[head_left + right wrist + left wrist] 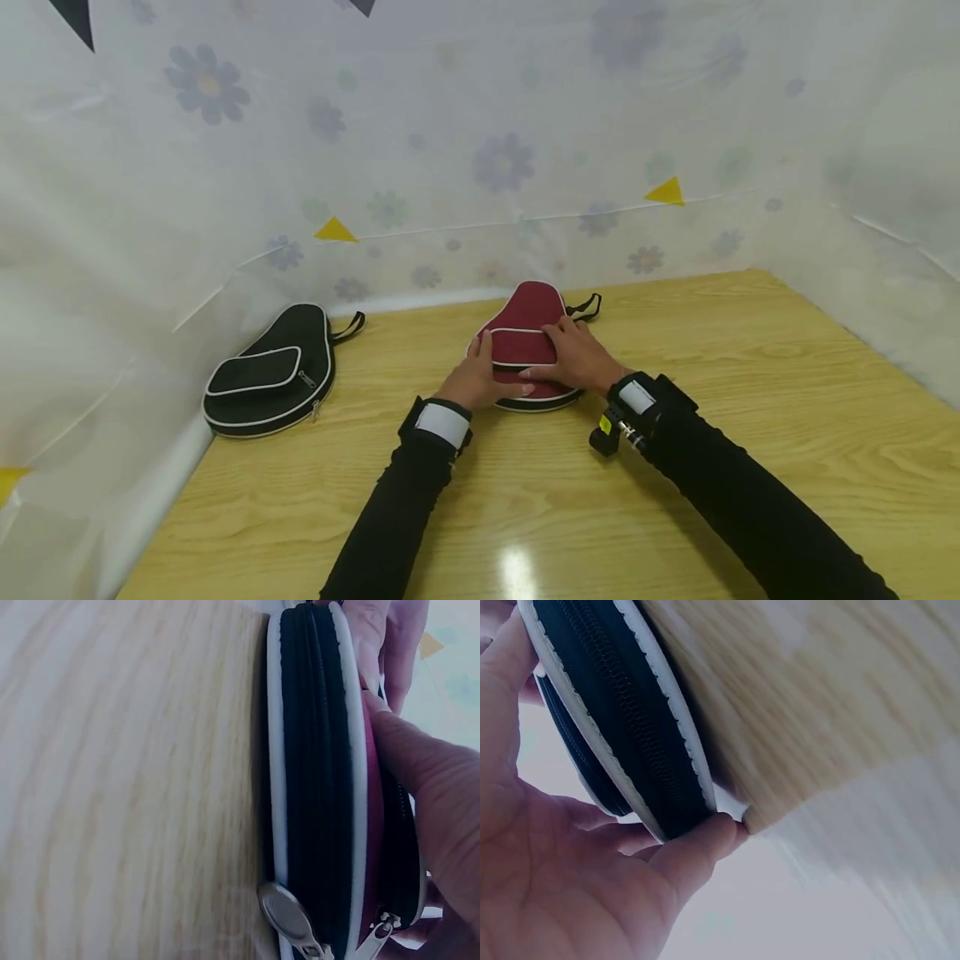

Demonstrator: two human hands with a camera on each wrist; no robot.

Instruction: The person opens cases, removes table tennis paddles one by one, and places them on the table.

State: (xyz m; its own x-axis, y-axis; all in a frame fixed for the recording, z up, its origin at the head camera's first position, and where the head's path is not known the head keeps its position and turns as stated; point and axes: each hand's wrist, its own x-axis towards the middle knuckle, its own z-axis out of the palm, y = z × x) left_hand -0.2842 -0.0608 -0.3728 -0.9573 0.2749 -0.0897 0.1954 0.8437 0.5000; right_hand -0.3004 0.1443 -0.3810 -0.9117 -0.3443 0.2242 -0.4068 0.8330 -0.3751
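Observation:
A red paddle case [530,310] with white piping and a black zipped side lies flat near the table's back edge. My left hand [474,379] grips its left side, thumb across the front part and fingers at the edge. Close up in the left wrist view, the left fingers [694,851] touch the zipped side. From the right, my right hand [581,358] holds the case around its front pocket. Its thumb [409,746] lies on the red face in the right wrist view, near the other hand; its remaining fingers are partly hidden by the pocket.
A black paddle case [270,371] of the same shape lies at the left, its strap toward the right. Flower-printed white sheeting [450,150] with yellow triangles hangs behind and beside the wood-grain table [750,358]. Metal zipper pulls [289,915] hang from the red case.

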